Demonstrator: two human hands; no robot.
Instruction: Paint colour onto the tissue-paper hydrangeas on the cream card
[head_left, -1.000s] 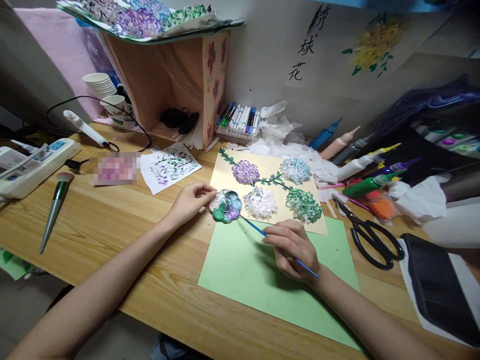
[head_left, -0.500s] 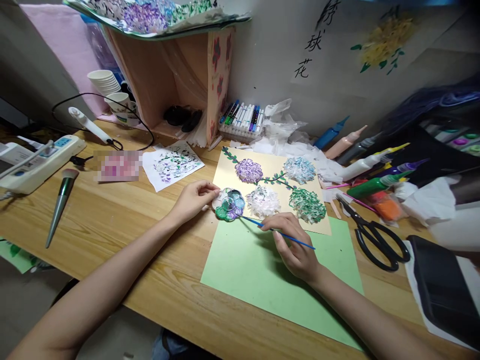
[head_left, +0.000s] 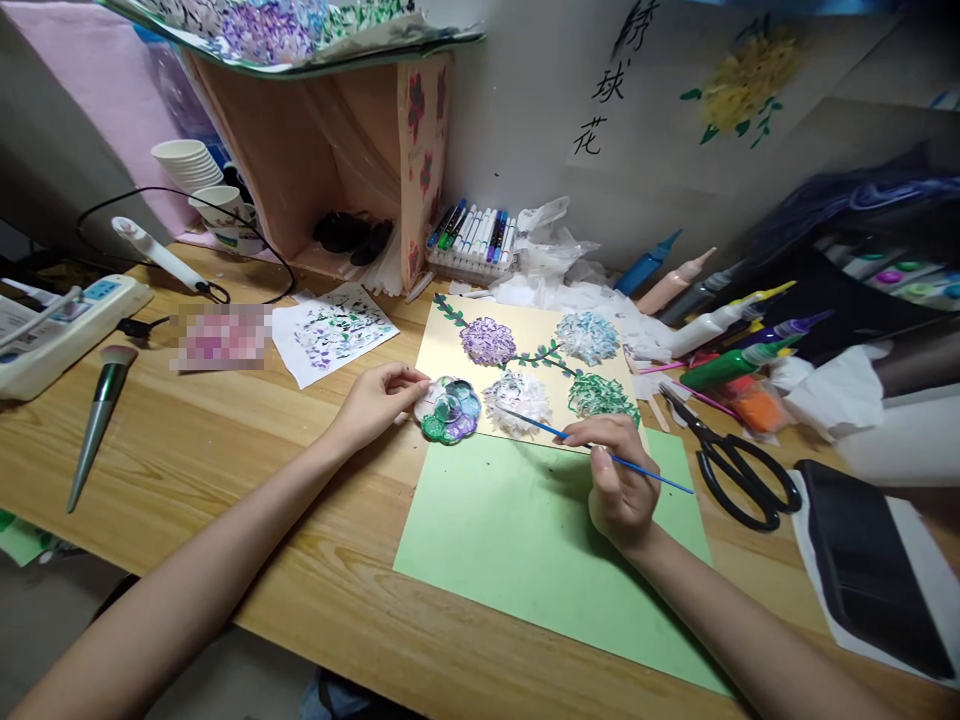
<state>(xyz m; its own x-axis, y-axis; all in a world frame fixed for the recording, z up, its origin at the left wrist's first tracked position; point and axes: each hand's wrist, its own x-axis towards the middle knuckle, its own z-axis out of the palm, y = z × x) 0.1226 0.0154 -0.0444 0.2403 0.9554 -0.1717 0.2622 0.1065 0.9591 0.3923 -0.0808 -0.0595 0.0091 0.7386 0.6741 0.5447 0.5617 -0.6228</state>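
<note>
My left hand pinches the edge of a small flower-shaped paint palette smeared with green, purple, blue and white. In my right hand is a thin blue paintbrush, fingers closed round its handle. The brush tip lies over the white textured flower on a cream sheet; whether it touches cannot be made out. Purple, light blue and green flowers share that sheet, joined by a leafy stem. Under my right hand lies green paper.
Black scissors and a black flat object lie to the right. Paint bottles and crumpled tissue stand behind. A makeup brush, power strip and paint-spotted paper are on the left; markers at the back.
My right hand has moved the paintbrush tip from the palette rightward to over the white flower. My left hand stays on the palette. The whole view has shifted slightly.
</note>
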